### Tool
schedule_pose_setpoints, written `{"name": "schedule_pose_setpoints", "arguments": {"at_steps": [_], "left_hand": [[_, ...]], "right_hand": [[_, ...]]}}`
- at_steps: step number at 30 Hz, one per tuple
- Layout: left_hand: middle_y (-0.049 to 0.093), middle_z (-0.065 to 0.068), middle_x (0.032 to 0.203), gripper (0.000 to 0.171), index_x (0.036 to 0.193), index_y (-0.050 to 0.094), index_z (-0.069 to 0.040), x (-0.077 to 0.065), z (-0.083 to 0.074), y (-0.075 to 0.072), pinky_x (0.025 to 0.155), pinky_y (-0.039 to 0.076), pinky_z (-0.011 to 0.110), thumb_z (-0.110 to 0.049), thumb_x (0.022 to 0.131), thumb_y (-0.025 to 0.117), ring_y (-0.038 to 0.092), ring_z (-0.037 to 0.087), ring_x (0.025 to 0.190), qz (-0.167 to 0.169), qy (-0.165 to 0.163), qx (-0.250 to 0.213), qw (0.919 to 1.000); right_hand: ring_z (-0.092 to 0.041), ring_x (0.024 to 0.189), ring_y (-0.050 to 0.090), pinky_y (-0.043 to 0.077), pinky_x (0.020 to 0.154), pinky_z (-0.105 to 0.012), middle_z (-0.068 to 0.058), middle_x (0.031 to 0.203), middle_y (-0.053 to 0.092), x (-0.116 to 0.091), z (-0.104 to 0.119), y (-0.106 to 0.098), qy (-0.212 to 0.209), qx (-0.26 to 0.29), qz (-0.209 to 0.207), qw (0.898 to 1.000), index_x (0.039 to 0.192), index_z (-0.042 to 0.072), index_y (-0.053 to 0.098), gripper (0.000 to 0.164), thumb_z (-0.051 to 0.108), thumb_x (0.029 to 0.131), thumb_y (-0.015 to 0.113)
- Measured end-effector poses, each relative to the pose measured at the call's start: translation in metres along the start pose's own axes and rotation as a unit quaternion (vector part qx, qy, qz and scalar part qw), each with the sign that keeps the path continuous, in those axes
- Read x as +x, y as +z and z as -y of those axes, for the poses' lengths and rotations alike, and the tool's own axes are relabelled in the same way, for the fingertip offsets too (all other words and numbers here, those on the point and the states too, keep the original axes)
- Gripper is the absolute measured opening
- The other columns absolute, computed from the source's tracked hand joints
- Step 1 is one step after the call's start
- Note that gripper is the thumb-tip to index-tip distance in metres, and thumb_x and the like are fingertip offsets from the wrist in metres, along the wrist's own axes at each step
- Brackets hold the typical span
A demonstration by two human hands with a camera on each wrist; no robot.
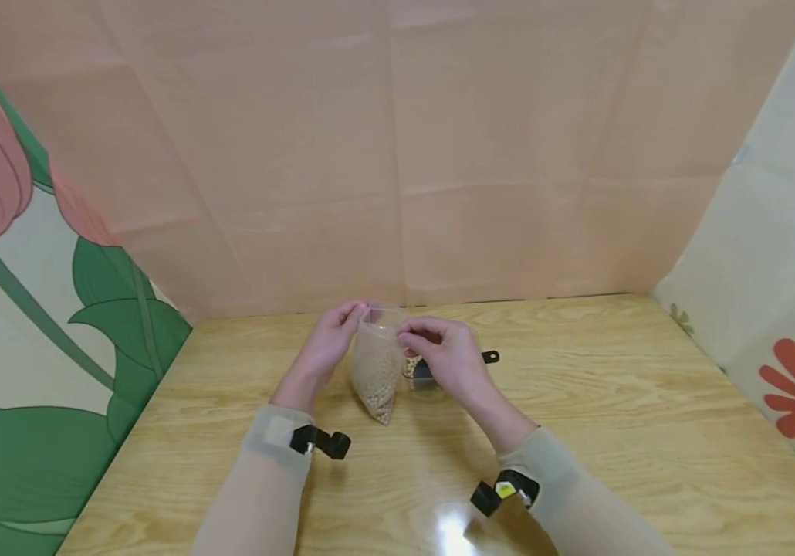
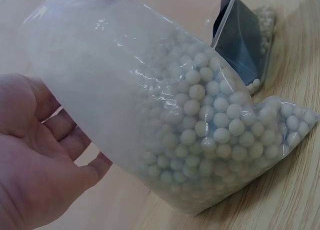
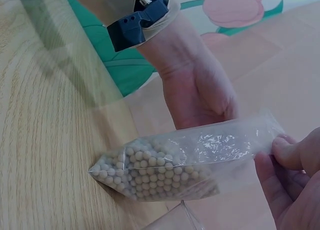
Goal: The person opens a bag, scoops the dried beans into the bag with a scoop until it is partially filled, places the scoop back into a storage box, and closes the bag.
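Observation:
A clear plastic bag (image 1: 374,367) of small pale round beads stands tilted at the middle of the table, its pointed bottom corner on the wood. My left hand (image 1: 328,344) holds the bag's upper left edge, with some fingers hidden behind the plastic. On the opposite side, my right hand (image 1: 449,355) pinches the top edge between thumb and fingers. The bag's mouth stands spread between both hands. In the left wrist view, beads fill the lower part of the bag (image 2: 215,125), and the upper part is slack film.
Just behind my right hand sits a clear box (image 1: 427,384) with similar beads and a dark panel or scoop in it. A black handle (image 1: 491,357) with a hole sticks out to the right. The wooden table (image 1: 613,432) meets a pink backdrop (image 1: 509,154) at its far edge.

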State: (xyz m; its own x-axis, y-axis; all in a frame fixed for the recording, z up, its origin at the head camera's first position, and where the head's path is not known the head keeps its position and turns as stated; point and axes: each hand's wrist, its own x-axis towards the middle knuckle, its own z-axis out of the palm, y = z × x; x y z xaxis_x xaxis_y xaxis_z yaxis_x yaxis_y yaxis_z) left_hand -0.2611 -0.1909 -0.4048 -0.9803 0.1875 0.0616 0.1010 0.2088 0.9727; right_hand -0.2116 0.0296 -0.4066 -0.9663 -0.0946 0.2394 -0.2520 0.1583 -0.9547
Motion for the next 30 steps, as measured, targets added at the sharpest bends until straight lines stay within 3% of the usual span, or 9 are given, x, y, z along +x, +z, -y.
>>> {"name": "schedule_pose_setpoints", "arguments": {"at_steps": [6,13,21,26,30], "left_hand": [[0.074,0.005,0.139,0.042,0.141,0.072,-0.013,0.001,0.001,0.001,0.129,0.026,0.059,-0.038,0.119,0.045,0.052,0.027,0.149,0.025,0.012,-0.006,0.9996],[0.076,0.011,0.132,0.037,0.139,0.072,-0.009,0.003,0.0,0.004,0.127,0.032,0.055,-0.032,0.118,0.052,0.057,0.028,0.143,0.006,0.016,-0.011,0.9998],[0.075,0.011,0.115,0.023,0.119,0.074,-0.004,0.004,0.005,0.006,0.11,0.047,0.049,-0.023,0.114,0.063,0.064,0.028,0.119,-0.073,0.024,-0.012,0.997],[0.071,0.007,0.109,0.02,0.112,0.073,-0.003,0.0,0.006,-0.002,0.101,0.049,0.045,-0.021,0.113,0.065,0.062,0.023,0.109,-0.13,0.032,-0.019,0.9908],[0.073,0.01,0.107,0.02,0.111,0.074,0.0,-0.003,0.003,-0.006,0.1,0.05,0.043,-0.019,0.112,0.066,0.064,0.023,0.106,-0.164,0.047,-0.02,0.9852]], "right_hand": [[-0.019,0.086,0.076,0.063,0.077,-0.03,-0.011,0.104,0.081,0.001,0.001,0.0,0.003,0.014,-0.001,1.0,0.115,0.002,0.083,0.014,0.004,0.102,0.078],[-0.02,0.088,0.076,0.064,0.079,-0.03,-0.011,0.105,0.08,0.002,0.002,-0.001,-0.001,0.01,-0.003,1.0,0.114,0.002,0.083,0.014,0.004,0.102,0.077],[-0.023,0.093,0.077,0.064,0.081,-0.031,-0.012,0.107,0.08,0.001,0.003,-0.002,0.008,0.018,-0.005,1.0,0.116,0.001,0.083,0.015,0.004,0.102,0.077],[-0.026,0.092,0.076,0.063,0.081,-0.03,-0.011,0.107,0.08,0.002,0.004,-0.006,0.02,0.023,-0.013,0.999,0.115,0.002,0.083,0.014,0.007,0.102,0.078],[-0.029,0.093,0.077,0.064,0.081,-0.031,-0.012,0.109,0.08,0.004,0.003,-0.009,0.024,0.025,-0.024,0.999,0.116,0.003,0.083,0.015,0.007,0.102,0.078]]}}
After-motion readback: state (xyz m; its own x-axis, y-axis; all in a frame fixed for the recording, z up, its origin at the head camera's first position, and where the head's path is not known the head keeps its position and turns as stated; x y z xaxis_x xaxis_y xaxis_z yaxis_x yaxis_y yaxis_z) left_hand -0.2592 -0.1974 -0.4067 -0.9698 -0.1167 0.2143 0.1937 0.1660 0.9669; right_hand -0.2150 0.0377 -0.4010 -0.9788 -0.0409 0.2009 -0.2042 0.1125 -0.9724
